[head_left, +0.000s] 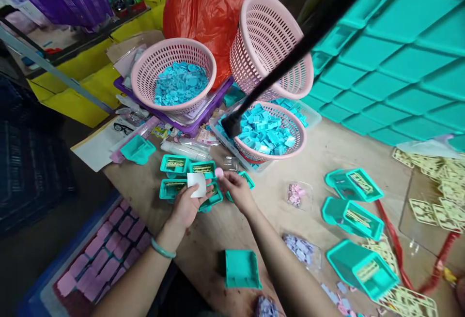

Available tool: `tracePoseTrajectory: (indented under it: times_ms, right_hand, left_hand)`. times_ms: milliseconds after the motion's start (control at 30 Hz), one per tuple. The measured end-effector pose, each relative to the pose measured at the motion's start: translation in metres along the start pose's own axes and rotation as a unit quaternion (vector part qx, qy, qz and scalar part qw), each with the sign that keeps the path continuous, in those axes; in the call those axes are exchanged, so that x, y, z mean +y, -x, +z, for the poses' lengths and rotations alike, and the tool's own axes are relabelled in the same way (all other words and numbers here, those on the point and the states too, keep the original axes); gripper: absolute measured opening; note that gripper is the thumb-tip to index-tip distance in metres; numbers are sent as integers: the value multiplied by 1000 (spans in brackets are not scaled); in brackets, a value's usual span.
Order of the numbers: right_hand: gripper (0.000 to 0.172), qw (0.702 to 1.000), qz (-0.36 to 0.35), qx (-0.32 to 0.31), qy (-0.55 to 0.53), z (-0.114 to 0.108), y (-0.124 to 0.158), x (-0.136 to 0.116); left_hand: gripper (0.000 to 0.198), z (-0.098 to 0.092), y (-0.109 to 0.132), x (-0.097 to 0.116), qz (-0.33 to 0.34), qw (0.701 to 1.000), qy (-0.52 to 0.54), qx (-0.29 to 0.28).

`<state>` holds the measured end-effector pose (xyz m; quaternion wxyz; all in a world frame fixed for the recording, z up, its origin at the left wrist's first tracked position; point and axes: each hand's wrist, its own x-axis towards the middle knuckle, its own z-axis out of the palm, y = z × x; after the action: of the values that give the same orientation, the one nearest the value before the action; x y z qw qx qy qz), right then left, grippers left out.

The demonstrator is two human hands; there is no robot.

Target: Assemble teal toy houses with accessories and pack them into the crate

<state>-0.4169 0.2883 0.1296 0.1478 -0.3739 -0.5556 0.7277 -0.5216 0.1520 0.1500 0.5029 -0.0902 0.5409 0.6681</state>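
Observation:
A small white paper sheet (196, 185) is gripped between the thumb and fingers of my left hand (187, 205), above a group of teal boxes. My right hand (236, 190) pinches a small round pink piece (219, 173) just to the right of the sheet. Beneath and behind both hands stand several teal boxes (175, 163) holding pale yellow sticks. One teal box is partly covered by my right hand. Nearer to me, between my forearms, a teal box (242, 268) rests alone on the table.
Pink baskets of blue discs (181, 82) and blue blocks (265, 130) stand at the back. A dark pole (290, 60) crosses the view. To the right are more teal boxes (358, 218), yellow frames (436, 176), pink bits (296, 194) and lilac pieces (301, 249). Pink pieces fill a crate (39, 293).

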Motion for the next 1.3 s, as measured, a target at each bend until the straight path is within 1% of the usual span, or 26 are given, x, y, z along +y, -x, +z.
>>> tracePoseTrajectory:
  times_ms: [67, 133, 200, 233, 267, 300, 367, 433, 467, 500, 533, 567, 600, 667, 700, 733, 767, 800, 833, 867, 900, 1000, 1100, 1133, 1200, 1300]
  right_hand:
    - [38, 994, -11, 20, 109, 8, -27, -15]
    - [27, 977, -20, 35, 207, 16, -45, -29]
    - [20, 971, -37, 30, 236, 23, -42, -38]
    - [25, 976, -42, 18, 215, 24, -33, -39]
    - [35, 984, -39, 3, 173, 25, -18, -38]
    - [48, 993, -24, -12, 114, 25, 0, -35]
    - [66, 998, 45, -20, -50, 23, 40, -25]
    - [68, 968, 125, -14, -216, 15, 74, -12]
    - [66, 948, 147, -9, -283, 7, 88, -6]
    - [65, 930, 152, 2, -335, -4, 100, 1]
    - [65, 918, 140, 23, -371, -17, 112, 8]
    - [65, 910, 118, 55, -394, -32, 125, 15]
    - [65, 904, 91, 95, -408, -48, 137, 22]
    - [62, 891, 45, 171, -419, -78, 160, 35]
    - [60, 885, 31, 198, -421, -91, 171, 41]
    - [58, 880, 20, 218, -421, -102, 181, 46]
    - [56, 877, 12, 234, -419, -110, 190, 51]
    - [55, 877, 6, 246, -412, -116, 199, 55]
    - [54, 878, 2, 256, -404, -120, 207, 58]
    - [53, 880, -2, 265, -395, -123, 215, 61]
    - [52, 879, -2, 275, -390, -125, 223, 64]
    - [50, 868, 19, 302, -395, -138, 244, 78]
    - [53, 859, 20, 384, -337, -165, 274, 96]
    - [53, 851, 6, 422, -313, -176, 286, 102]
    - [52, 826, -34, 477, -299, -197, 313, 112]
    - [54, 808, -76, 475, -339, -230, 355, 128]
  left_hand:
    - [37, 1, 3, -1, 10, 1000, 12, 8]
    - [39, 0, 5, -1, 18, 1000, -4, 6]
    - [37, -5, 8, -3, 36, 997, -63, 6]
    - [34, -8, 11, -4, 61, 992, -114, 13]
    - [29, -10, 14, -5, 104, 978, -180, 24]
    - [24, -12, 18, -6, 161, 953, -256, 32]
    - [20, -12, 24, -9, 285, 868, -407, 12]
    - [26, -6, 27, -16, 369, 782, -498, -67]
    - [29, 1, 28, -22, 386, 755, -516, -117]
    - [30, 9, 28, -30, 388, 742, -521, -164]
    - [30, 19, 30, -40, 380, 746, -512, -194]
    - [31, 30, 32, -51, 360, 766, -490, -207]
    - [34, 42, 35, -63, 324, 803, -456, -207]
    - [43, 64, 43, -87, 192, 895, -355, -188]
    - [44, 74, 46, -97, 99, 930, -299, -187]
    - [44, 84, 49, -107, 1, 947, -254, -196]
    - [44, 93, 52, -116, -87, 945, -231, -213]
    - [45, 102, 55, -123, -147, 933, -230, -235]
    - [45, 110, 58, -130, -174, 916, -253, -258]
    - [46, 118, 60, -138, -171, 898, -291, -281]
    - [47, 125, 61, -145, -146, 879, -338, -302]
    - [49, 144, 62, -174, -40, 809, -470, -350]
    - [50, 165, 68, -212, 17, 747, -534, -396]
    - [51, 174, 73, -226, 21, 736, -539, -410]
    - [55, 192, 89, -254, 16, 731, -534, -425]
    - [60, 222, 123, -301, 16, 742, -520, -423]
